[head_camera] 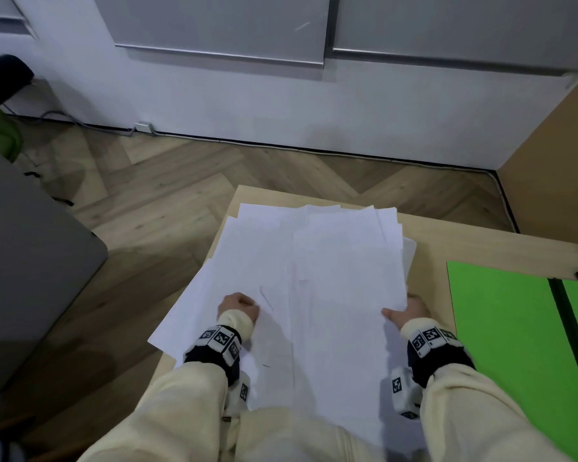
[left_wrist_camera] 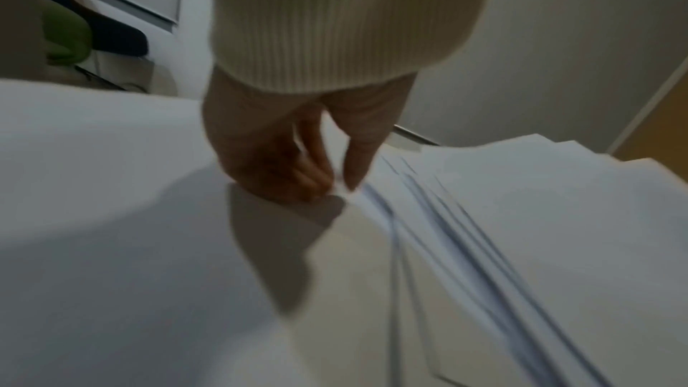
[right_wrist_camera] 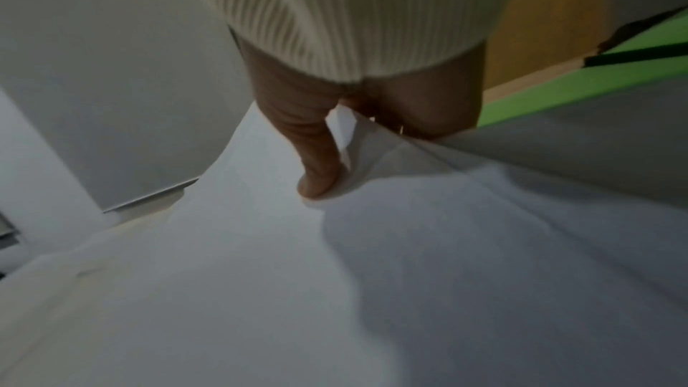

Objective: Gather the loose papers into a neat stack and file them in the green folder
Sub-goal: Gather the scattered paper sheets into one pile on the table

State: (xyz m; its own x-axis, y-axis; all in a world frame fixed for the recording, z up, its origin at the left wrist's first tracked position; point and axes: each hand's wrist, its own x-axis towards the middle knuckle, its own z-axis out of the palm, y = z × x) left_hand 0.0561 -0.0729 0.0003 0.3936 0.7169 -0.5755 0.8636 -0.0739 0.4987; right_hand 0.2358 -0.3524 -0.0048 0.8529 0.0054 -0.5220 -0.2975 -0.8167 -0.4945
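Herringbone wood flooring was seen behind a pale desk (head_camera: pixel 447 241), where the papers (head_camera: pixel 314 278) were spread in a fanned, uneven pile, some overhanging the left edge. The left hand (head_camera: pixel 238 306) was curled, knuckles pressed onto the sheets beside a stepped edge. The right hand (head_camera: pixel 409 311) was closed on the pile's right edge, thumb on top. The green folder (head_camera: pixel 501 328) was lying open to the right. A slip was judged likely: overhanging sheets could be pushed off or creased if squared too hard.
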